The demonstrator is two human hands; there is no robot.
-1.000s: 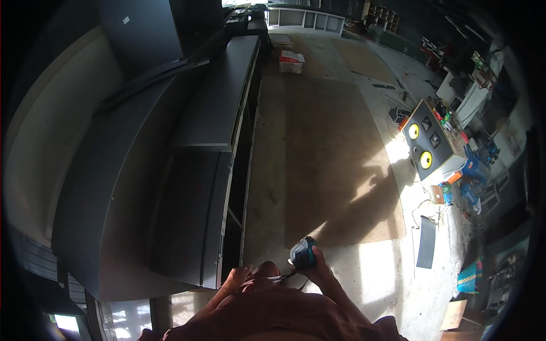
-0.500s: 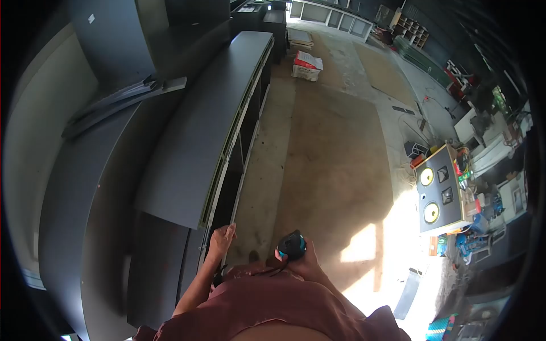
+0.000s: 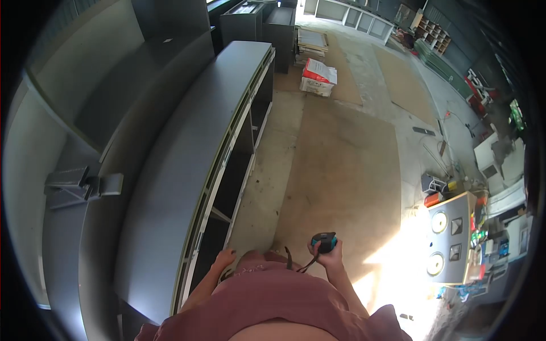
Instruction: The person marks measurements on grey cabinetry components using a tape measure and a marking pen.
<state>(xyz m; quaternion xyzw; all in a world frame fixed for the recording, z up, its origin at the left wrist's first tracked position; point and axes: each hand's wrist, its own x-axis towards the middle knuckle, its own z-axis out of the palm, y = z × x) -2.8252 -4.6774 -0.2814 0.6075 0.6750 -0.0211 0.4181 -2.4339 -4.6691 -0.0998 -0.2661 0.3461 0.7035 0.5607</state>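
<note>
A black and teal handheld device (image 3: pixel 324 242) is in my right hand (image 3: pixel 330 254), whose fingers wrap round it in front of my body. A dark strap (image 3: pixel 307 263) hangs from it toward my shirt. Lower left, my left hand (image 3: pixel 225 259) is beside the open front edge of a long grey cabinet (image 3: pixel 187 131). Its fingers look curled, but whether anything lies in them is hidden. The cabinet lies along my left side, its dark compartments (image 3: pixel 215 236) facing the floor strip.
Grey strips (image 3: pixel 85 184) rest on a curved grey panel at left. A red and white box (image 3: pixel 319 77) stands ahead on the floor near stacked boards (image 3: pixel 312 41). A speaker-like panel (image 3: pixel 446 241) and clutter line the right. Brown sheets (image 3: pixel 344 165) cover floor.
The view has shifted forward along the cabinet. My right hand has moved right with the device, away from my body. My left hand is now lower, near the cabinet's edge.
</note>
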